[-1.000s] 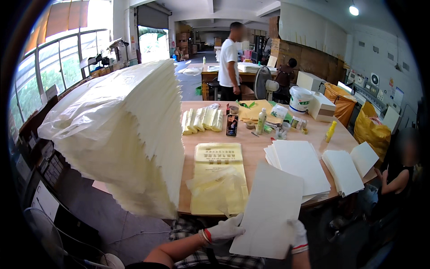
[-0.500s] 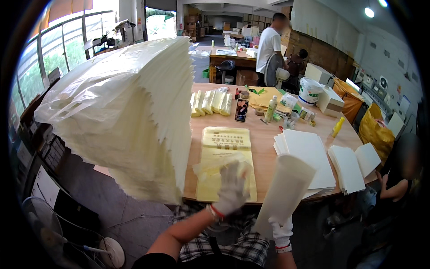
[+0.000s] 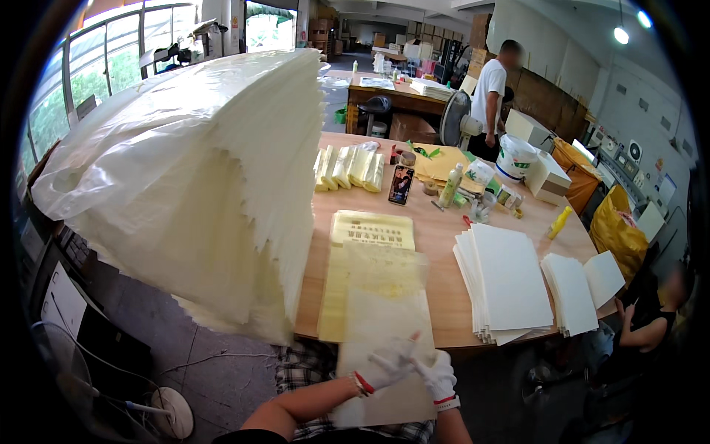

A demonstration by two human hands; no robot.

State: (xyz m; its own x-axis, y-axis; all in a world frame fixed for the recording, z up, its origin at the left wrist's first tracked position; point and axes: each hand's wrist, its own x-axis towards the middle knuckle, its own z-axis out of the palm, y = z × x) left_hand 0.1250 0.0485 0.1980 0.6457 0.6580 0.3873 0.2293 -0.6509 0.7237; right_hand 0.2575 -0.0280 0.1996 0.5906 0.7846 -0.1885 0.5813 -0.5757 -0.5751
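Observation:
An off-white sheet (image 3: 388, 314) lies lengthwise in front of me, its near end hanging past the table edge over my lap. Thin translucent film (image 3: 384, 259) lies at its far end; whether the sheet is inside the film, I cannot tell. Beneath them is a stack of flat yellow printed bags (image 3: 373, 224). My gloved left hand (image 3: 388, 365) rests on the sheet with its fingers stretched out, somewhat blurred. Right beside it, my gloved right hand (image 3: 439, 379) grips the sheet's right edge, its fingers partly hidden.
A tall plastic-wrapped stack of pale sheets (image 3: 222, 185) rises at the left. White boards (image 3: 510, 277) lie to the right. Farther back are folded yellow bundles (image 3: 349, 167), a phone (image 3: 400, 185), bottles and a white bucket (image 3: 515, 157). One person stands behind the table; another sits at the right.
The sheet was curled upright in my right hand and now lies flat over the yellow bags. My left hand has moved down and nearer to my right hand. The standing person has moved right.

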